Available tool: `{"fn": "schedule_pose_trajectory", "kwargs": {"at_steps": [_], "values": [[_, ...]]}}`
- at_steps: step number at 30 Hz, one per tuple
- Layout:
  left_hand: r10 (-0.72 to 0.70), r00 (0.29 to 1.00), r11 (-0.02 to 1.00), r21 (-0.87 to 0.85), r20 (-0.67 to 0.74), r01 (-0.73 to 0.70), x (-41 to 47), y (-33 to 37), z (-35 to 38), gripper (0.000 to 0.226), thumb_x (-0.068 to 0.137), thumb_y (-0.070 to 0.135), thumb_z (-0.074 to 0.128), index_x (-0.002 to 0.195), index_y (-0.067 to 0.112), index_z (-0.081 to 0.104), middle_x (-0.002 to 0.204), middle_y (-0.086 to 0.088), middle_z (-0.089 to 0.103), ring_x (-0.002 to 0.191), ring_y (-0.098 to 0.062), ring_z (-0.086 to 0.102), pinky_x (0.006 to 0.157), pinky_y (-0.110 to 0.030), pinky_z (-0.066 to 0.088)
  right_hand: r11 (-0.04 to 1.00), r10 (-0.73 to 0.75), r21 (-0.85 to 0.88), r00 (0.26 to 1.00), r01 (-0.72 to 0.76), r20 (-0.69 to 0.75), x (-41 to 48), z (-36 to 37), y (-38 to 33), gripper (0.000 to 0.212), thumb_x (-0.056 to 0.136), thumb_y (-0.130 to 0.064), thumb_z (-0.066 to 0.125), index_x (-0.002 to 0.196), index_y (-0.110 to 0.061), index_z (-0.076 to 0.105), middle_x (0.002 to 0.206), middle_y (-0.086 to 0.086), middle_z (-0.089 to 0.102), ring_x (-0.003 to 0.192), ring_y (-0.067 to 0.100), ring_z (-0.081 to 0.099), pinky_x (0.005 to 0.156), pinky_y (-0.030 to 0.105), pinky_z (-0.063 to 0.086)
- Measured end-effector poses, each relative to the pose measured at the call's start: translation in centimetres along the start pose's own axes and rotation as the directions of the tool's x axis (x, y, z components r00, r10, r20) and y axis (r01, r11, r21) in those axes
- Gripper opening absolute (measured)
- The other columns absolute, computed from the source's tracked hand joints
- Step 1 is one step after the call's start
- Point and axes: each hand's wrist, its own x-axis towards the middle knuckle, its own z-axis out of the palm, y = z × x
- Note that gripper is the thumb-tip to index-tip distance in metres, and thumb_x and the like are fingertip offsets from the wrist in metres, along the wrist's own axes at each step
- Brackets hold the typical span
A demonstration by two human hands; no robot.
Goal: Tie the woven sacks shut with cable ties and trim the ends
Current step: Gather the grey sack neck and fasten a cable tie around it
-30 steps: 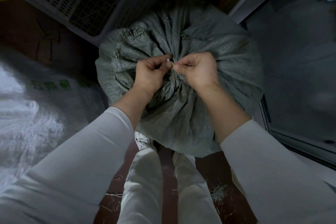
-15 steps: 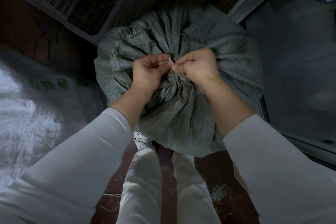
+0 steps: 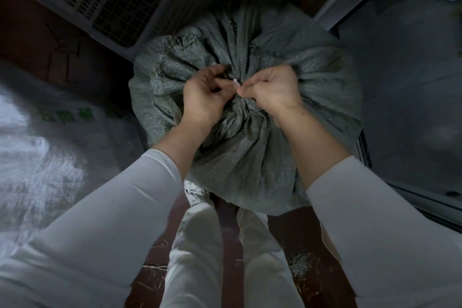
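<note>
2 hands, left (image 3: pixel 203 97), right (image 3: pixel 273 90), pinching cable tie (image 3: pixel 235 81) atop sack (image 3: pixel 250 157)

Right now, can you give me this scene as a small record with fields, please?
sack: grey-green woven sack, mouth gathered into folds
cable tie: white bit showing at the neck, between both hands
left hand: curled, pinches the tie
right hand: pinches the tie
nearby: white sack on the left; perforated crate behind
</note>
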Motion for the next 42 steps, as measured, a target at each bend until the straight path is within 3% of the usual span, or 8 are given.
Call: {"fn": "schedule_pose_trajectory", "kwargs": {"at_steps": [4,8,14,19,25,30,35,42], "values": [[0.031,0.999,0.999,0.044,-0.030,-0.030,-0.1,0.1,0.1,0.043,0.079,0.001,0.071,0.118,0.006,0.051,0.062,0.016,0.065,0.066,0.004,0.063,0.082,-0.021,0.052,0.999,-0.003,0.039,1.000,0.002,0.006,-0.4,-0.2,-0.2,0.023,0.071,-0.013,0.079,0.058,-0.022,0.063,0.059,-0.007,0.060,0.053,0.002,0.055,0.061,0.023,0.045],[0.109,0.992,0.986,0.137,-0.066,-0.099,-0.3,-0.2,0.1,0.040,0.076,0.006,0.074,0.088,0.028,0.044,0.067,0.015,0.065,0.068,0.000,0.063,0.084,-0.029,0.052,0.997,0.002,0.072,1.000,-0.003,0.016,-0.7,-0.4,-0.3,0.025,0.071,-0.010,0.078,0.056,-0.022,0.062,0.052,-0.009,0.055,0.030,-0.008,0.043,0.050,0.017,0.037],[0.161,0.984,0.980,0.128,-0.077,-0.150,-0.2,-0.9,0.0,0.042,0.074,0.007,0.070,0.076,0.028,0.034,0.066,0.003,0.064,0.072,-0.018,0.067,0.083,-0.043,0.054,0.997,0.009,0.072,0.998,-0.014,0.063,-0.9,-0.8,-0.6,0.025,0.072,-0.008,0.077,0.057,-0.020,0.062,0.054,-0.009,0.057,0.033,-0.008,0.044,0.049,0.015,0.036],[0.248,0.967,0.946,0.231,-0.064,-0.228,-0.3,-0.8,0.0,0.046,0.076,0.003,0.068,0.074,0.031,0.031,0.072,-0.003,0.065,0.077,-0.024,0.069,0.080,-0.042,0.055,0.997,0.031,0.067,0.996,-0.037,0.080,-0.6,-0.8,-0.7,0.030,0.071,-0.004,0.077,0.052,-0.020,0.060,0.033,-0.015,0.052,0.028,-0.006,0.042,0.039,0.011,0.032],[0.345,0.939,0.893,0.309,-0.008,-0.326,-0.2,-1.2,-0.1,0.036,0.077,0.018,0.063,0.072,0.034,0.030,0.078,-0.013,0.070,0.077,-0.029,0.069,0.073,-0.045,0.054,0.991,0.064,0.112,0.994,-0.074,0.091,-0.7,-0.9,-0.8,0.030,0.069,0.002,0.074,0.050,-0.016,0.060,0.032,-0.010,0.048,0.025,-0.001,0.036,0.031,0.012,0.027],[0.336,0.942,0.898,0.303,-0.003,-0.320,-0.1,-1.5,-0.1,0.035,0.076,0.018,0.061,0.072,0.033,0.030,0.081,-0.013,0.070,0.081,-0.029,0.068,0.077,-0.046,0.053,0.985,0.085,0.144,0.992,-0.098,0.092,-0.8,-1.0,-0.9,0.024,0.068,0.005,0.072,0.054,-0.010,0.061,0.053,0.008,0.053,0.026,0.005,0.032,0.031,0.011,0.024],[0.266,0.962,0.953,0.171,-0.067,-0.252,-0.4,-1.4,0.1,0.036,0.072,0.014,0.065,0.072,0.029,0.031,0.070,0.010,0.062,0.079,-0.019,0.067,0.084,-0.044,0.053,0.984,0.081,0.151,0.993,-0.093,0.088,-1.0,-1.0,-0.8,0.023,0.068,0.007,0.069,0.054,-0.008,0.060,0.051,0.010,0.051,0.026,0.007,0.030,0.032,0.011,0.022],[0.232,0.971,0.967,0.118,-0.057,-0.224,-0.2,-1.3,0.2,0.036,0.071,0.015,0.065,0.072,0.027,0.031,0.068,0.010,0.058,0.073,-0.008,0.062,0.085,-0.042,0.052,0.983,0.055,0.170,0.993,-0.072,0.102,-1.2,-1.1,-0.6,0.019,0.071,0.006,0.069,0.060,-0.007,0.061,0.054,0.007,0.054,0.023,0.001,0.035,0.030,0.009,0.023]]}}
